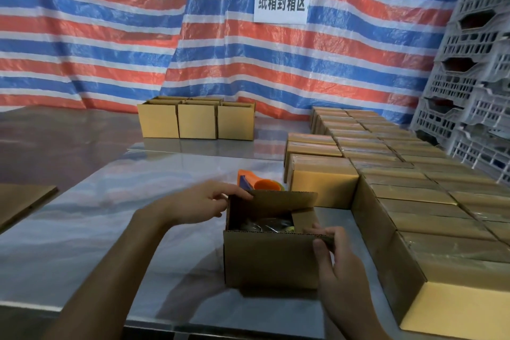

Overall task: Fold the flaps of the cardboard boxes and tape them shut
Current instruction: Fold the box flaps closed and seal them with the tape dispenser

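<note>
Hanging behind everything was a striped tarp (96,36) in red, blue and white, with a white sign (282,0) fixed to it. Below it ran a steel table (96,229). Rows of sealed boxes (400,174) covered the table's right side, packed edge to edge, and grey crates (469,77) stood stacked behind them at the far right. Three open boxes (197,121) sat side by side at the back, well apart from the work. A flat cardboard sheet (22,201) lay at the left edge.

Near the front middle stood the box (267,259), top still open, just beside the sealed rows. Its far flap leaned inward and its right flap was partly folded down over dark contents I could not make out. The left hand (198,207) gripped the far-left corner, its forefinger lying over the far flap's edge. The right hand (339,259) pinched the near flap at its right end between thumb and fingers. An orange dispenser (259,182) lay just behind the box.
</note>
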